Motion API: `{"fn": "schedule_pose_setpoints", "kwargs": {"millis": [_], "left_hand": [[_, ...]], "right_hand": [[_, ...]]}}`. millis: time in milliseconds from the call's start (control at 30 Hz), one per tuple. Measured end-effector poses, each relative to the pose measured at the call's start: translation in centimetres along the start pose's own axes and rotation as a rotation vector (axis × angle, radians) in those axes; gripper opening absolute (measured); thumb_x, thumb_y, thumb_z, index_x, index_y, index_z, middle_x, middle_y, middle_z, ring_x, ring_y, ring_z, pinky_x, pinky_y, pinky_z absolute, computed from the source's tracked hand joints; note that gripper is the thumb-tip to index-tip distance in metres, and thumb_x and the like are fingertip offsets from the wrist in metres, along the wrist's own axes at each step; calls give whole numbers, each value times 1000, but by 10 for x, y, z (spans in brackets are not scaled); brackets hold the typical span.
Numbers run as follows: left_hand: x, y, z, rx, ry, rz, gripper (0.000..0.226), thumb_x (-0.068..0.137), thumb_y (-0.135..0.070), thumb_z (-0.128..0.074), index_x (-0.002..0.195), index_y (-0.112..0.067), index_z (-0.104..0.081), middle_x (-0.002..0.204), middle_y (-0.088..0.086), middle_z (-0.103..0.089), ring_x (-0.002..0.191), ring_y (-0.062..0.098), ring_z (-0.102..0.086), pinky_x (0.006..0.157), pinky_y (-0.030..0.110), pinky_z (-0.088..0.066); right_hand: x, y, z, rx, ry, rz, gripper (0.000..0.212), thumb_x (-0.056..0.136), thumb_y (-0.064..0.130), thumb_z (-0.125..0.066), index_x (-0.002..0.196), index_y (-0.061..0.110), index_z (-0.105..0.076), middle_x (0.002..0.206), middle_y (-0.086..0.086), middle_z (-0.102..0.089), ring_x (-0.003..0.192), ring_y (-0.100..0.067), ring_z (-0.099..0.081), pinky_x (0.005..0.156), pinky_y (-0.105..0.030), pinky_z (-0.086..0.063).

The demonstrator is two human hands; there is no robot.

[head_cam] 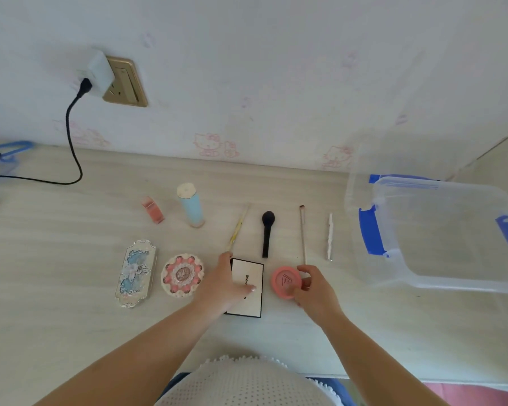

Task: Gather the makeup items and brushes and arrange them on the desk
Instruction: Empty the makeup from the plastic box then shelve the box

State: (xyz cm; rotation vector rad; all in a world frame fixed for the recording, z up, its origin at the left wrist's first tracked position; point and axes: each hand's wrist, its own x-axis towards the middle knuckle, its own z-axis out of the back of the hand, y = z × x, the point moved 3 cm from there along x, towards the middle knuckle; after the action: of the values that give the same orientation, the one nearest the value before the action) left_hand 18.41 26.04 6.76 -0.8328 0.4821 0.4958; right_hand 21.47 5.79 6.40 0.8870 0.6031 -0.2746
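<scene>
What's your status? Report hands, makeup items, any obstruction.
Left hand flat on white palette. Right hand grips pink compact. Brushes lined up behind, black brush centre. Clear bin at right, nothing blocking.

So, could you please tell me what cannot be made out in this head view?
- White palette: its printed name is partly covered by the left hand.
- Pink compact: lid logo too small to read; right hand hides its near edge.
- Blue object: cut off by the left edge.
</scene>
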Motion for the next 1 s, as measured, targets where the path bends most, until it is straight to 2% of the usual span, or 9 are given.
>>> {"fn": "schedule_pose_setpoints", "kwargs": {"millis": [67, 133, 200, 400, 567, 900, 1000], "left_hand": [[-4, -2, -3, 165, 4, -77, 106, 71, -40, -76, 148, -21, -7, 141, 6, -42, 125, 28, -47, 100, 37, -42], [-6, -2, -7, 270, 13, -122, 112, 69, -42, -77, 149, -23, -1, 141, 8, -38, 125, 29, -45, 100, 39, -41], [-7, -2, -9, 309, 5, -125, 112, 68, -44, -77, 149, -22, -2, 139, 9, -36, 123, 31, -46, 98, 39, -41], [-8, -2, -10, 296, -29, -130, 111, 67, -48, -77, 147, -19, -7, 137, 8, -32, 127, 29, -41, 101, 36, -36], [-8, -3, -9, 322, -56, -146, 111, 68, -50, -76, 148, -16, -7, 138, 8, -29, 130, 26, -35, 104, 33, -33], [-9, -1, -13, 381, -73, -142, 109, 66, -56, -73, 146, -15, -12, 139, 8, -27, 130, 28, -35, 104, 35, -34], [-13, -2, -10, 329, -139, -206, 105, 71, -54, -71, 148, -17, -11, 140, 7, -25, 133, 25, -30, 106, 34, -31]], "right_hand": [[-2, 2, -2, -144, -15, 86, 58, 75, 21, -69, 126, 28, -45, 105, 3, -60, 90, -16, -60, 71, -27, -47], [-5, 5, -4, -274, -30, 151, 65, 72, 31, -74, 129, 29, -42, 114, 1, -53, 96, -17, -56, 73, -25, -43], [-7, 6, -5, -360, -48, 178, 69, 72, 37, -74, 131, 30, -39, 118, 1, -48, 101, -19, -55, 73, -25, -41], [-8, 5, -2, -503, -68, 216, 70, 74, 44, -72, 133, 32, -38, 119, 0, -42, 107, -19, -51, 79, -28, -46], [-7, 4, -1, -511, -68, 213, 69, 74, 47, -70, 134, 32, -39, 117, 0, -39, 105, -19, -50, 81, -28, -47], [-5, 2, -1, -570, -37, 230, 78, 78, 50, -65, 143, 30, -28, 122, -3, -37, 109, -20, -49, 84, -28, -47], [-6, 2, -1, -534, -47, 246, 81, 78, 50, -66, 145, 30, -24, 124, -2, -39, 110, -18, -49, 83, -27, -46]]}}
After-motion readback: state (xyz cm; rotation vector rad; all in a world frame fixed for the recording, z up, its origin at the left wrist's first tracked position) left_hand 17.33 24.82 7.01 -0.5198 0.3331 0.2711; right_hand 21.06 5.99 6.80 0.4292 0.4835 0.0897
